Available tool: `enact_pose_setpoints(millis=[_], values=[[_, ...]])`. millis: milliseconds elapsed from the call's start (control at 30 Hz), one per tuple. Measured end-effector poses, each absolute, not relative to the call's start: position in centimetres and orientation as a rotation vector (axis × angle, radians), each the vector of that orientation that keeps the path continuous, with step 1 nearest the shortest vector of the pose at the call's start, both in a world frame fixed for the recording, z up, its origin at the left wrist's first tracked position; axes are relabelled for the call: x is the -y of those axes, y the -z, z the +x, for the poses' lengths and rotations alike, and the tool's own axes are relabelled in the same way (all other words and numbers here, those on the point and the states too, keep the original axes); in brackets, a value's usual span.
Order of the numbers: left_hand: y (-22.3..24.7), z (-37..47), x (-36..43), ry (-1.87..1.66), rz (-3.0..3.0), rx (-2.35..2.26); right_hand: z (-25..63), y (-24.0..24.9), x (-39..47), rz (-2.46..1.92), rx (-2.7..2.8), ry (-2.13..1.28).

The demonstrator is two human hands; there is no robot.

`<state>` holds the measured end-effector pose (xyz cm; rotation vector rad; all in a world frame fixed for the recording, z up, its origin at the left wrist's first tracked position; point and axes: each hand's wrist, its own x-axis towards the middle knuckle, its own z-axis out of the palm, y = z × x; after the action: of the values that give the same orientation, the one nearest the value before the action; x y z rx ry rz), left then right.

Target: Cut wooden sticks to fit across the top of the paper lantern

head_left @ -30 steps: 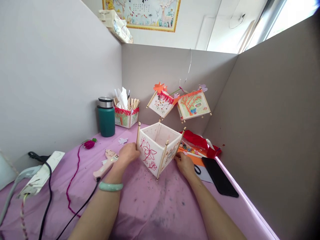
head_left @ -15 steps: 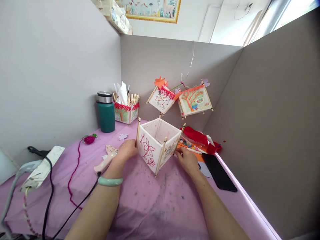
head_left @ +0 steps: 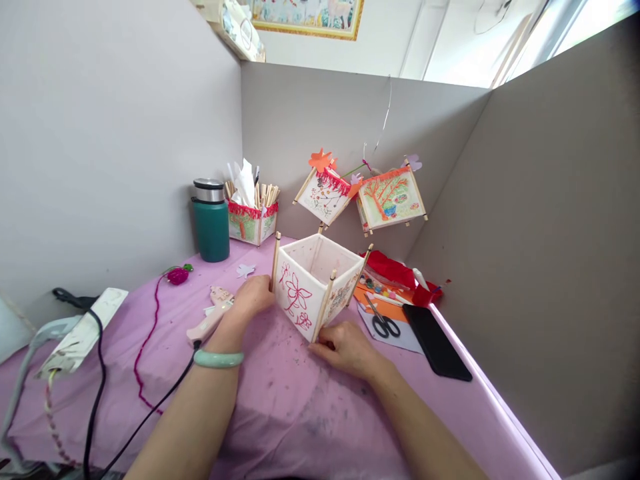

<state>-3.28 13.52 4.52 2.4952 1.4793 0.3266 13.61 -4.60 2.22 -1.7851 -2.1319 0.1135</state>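
Observation:
In front of me stands an open-topped white box [head_left: 299,293] with a wooden stick at each corner and one corner towards me. Magenta flowers are drawn on its left face, and a brownish pattern on its right face. My left hand [head_left: 254,297] is closed at the foot of the left corner stick [head_left: 275,261], its fingertips partly hidden behind the box. With thumb and fingers, my right hand [head_left: 347,348] pinches the bottom of the front corner stick [head_left: 325,305]. A pink hot glue gun [head_left: 213,321] lies beside my left wrist, partly covered by it.
Two decorated boxes [head_left: 325,197] hang behind. Left are a green tumbler [head_left: 212,230], a box of sticks [head_left: 244,223], magenta yarn [head_left: 177,275] and a power strip [head_left: 83,333] with cables. Scissors [head_left: 385,325], a black phone [head_left: 437,343] and red cloth [head_left: 385,268] lie right. Grey partitions [head_left: 350,107] surround the table.
My right hand has moved left and towards me, from the right corner stick to the foot of the front one, uncovering the scissors. My left hand stays at the left corner.

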Motion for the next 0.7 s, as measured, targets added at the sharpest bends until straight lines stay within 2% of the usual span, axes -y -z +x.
enact_pose_setpoints(millis=[700], values=[[-4.71, -3.23, -13.28, -0.310, 2.482, -1.475, 14.12, -2.32, 4.82, -1.771, 2.161, -0.140]])
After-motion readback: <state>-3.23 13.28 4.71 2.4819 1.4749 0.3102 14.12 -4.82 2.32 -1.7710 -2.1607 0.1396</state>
